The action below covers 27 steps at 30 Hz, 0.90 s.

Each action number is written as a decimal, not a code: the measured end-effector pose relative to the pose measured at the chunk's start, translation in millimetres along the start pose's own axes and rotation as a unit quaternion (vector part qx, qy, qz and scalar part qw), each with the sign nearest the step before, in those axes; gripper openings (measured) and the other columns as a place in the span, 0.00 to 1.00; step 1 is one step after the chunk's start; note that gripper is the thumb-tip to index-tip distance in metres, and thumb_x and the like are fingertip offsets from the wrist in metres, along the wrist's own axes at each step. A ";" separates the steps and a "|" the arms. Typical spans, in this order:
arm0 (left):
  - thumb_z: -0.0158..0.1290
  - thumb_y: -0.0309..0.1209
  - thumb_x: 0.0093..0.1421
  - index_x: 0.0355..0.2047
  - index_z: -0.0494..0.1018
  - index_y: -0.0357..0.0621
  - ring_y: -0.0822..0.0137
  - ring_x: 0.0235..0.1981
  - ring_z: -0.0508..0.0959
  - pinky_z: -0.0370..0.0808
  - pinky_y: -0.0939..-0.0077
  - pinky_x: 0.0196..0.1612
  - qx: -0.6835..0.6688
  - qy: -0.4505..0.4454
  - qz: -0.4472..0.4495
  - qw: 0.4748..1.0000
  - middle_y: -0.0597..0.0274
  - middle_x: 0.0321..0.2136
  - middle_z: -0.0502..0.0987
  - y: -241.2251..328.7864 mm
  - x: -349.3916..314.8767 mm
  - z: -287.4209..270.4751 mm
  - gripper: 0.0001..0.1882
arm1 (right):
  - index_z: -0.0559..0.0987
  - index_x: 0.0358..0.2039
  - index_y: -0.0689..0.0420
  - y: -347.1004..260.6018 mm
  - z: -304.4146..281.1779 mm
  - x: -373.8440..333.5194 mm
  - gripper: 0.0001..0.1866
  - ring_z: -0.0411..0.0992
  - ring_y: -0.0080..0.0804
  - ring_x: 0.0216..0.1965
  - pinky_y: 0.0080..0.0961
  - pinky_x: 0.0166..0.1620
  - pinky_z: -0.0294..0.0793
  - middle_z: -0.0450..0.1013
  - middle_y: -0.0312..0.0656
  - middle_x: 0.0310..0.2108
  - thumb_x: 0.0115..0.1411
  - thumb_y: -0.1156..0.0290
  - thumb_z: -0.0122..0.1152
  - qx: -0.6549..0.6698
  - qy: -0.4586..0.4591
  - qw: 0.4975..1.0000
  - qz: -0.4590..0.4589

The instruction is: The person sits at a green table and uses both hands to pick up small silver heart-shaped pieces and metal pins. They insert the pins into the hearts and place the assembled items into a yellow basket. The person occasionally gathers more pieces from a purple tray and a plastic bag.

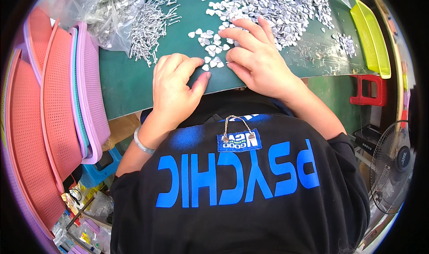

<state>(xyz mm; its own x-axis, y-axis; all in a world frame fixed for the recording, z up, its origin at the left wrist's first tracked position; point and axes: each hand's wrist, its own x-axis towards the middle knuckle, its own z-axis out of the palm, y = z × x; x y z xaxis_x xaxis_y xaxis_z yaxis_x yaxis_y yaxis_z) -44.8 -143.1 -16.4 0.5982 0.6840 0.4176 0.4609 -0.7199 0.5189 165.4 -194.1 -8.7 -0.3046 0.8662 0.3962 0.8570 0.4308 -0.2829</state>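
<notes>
Small silver heart-shaped pieces (213,49) lie in a loose cluster on the green tabletop, in front of a big heap of the same hearts (268,8). My left hand (175,84) rests at the table's near edge, left of the cluster. Its index finger and thumb are apart, close to the nearest hearts, with nothing visible between them. To the right, my right hand (254,60) reaches over the cluster with its fingers spread. Its thumb and index fingertips are beside the hearts, and its upper fingers touch the edge of the heap. What lies under its palm is hidden.
A pile of silver metal pins with looped ends (149,28) lies at the left, beside a clear plastic bag (114,13) of metal parts. Stacked perforated baskets (58,97) stand further left. At the right are a small heart pile (345,45), a yellow-green basket (370,37), a red stool (371,91) and a fan (393,160).
</notes>
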 end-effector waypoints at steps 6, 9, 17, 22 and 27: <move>0.62 0.22 0.46 0.28 0.77 0.41 0.62 0.30 0.71 0.68 0.69 0.34 -0.010 0.007 -0.006 1.000 0.62 0.24 0.72 -0.9 -0.2 3.2 0.08 | 0.75 0.26 0.55 2.5 -4.6 -4.7 0.05 0.67 0.39 0.46 0.43 0.51 0.64 0.71 0.38 0.39 0.49 0.74 0.64 0.055 0.046 0.997 -0.018; 0.61 0.20 0.46 0.26 0.76 0.41 0.62 0.29 0.71 0.68 0.69 0.34 -0.032 0.004 -0.020 0.999 0.63 0.23 0.71 -0.1 0.8 2.9 0.07 | 0.75 0.27 0.55 1.4 -6.6 -4.9 0.05 0.71 0.36 0.37 0.32 0.41 0.70 0.72 0.38 0.33 0.49 0.77 0.64 0.147 0.066 0.986 0.045; 0.60 0.23 0.42 0.24 0.74 0.47 0.59 0.33 0.71 0.66 0.66 0.37 0.015 -0.003 0.035 0.999 0.65 0.26 0.71 0.8 1.2 -2.1 0.08 | 0.75 0.34 0.62 -1.0 -20.2 -6.1 0.05 0.71 0.19 0.30 0.17 0.33 0.71 0.73 0.36 0.31 0.55 0.81 0.56 0.639 0.076 0.701 0.307; 0.61 0.23 0.43 0.26 0.75 0.45 0.60 0.31 0.71 0.67 0.67 0.35 -0.021 0.016 0.030 0.999 0.64 0.25 0.71 6.5 9.9 2.5 0.08 | 0.75 0.36 0.61 6.0 -17.9 -2.1 0.08 0.70 0.22 0.31 0.17 0.34 0.69 0.72 0.37 0.33 0.55 0.82 0.56 0.636 -0.014 0.697 0.331; 0.61 0.22 0.44 0.26 0.76 0.44 0.59 0.30 0.71 0.68 0.68 0.35 0.006 0.003 0.046 0.999 0.63 0.25 0.72 2.6 8.6 5.5 0.08 | 0.79 0.30 0.53 -15.9 1.7 11.7 0.06 0.74 0.42 0.30 0.38 0.31 0.74 0.72 0.41 0.29 0.53 0.66 0.61 0.136 0.011 0.984 0.112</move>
<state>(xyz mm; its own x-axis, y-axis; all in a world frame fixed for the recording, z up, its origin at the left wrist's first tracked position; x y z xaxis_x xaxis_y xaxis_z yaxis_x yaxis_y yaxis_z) -34.8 -139.8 -15.6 0.6343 0.6159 0.4673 0.4122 -0.7808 0.4696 147.5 -190.4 -1.0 -0.1099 0.9425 0.3157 0.7581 0.2849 -0.5866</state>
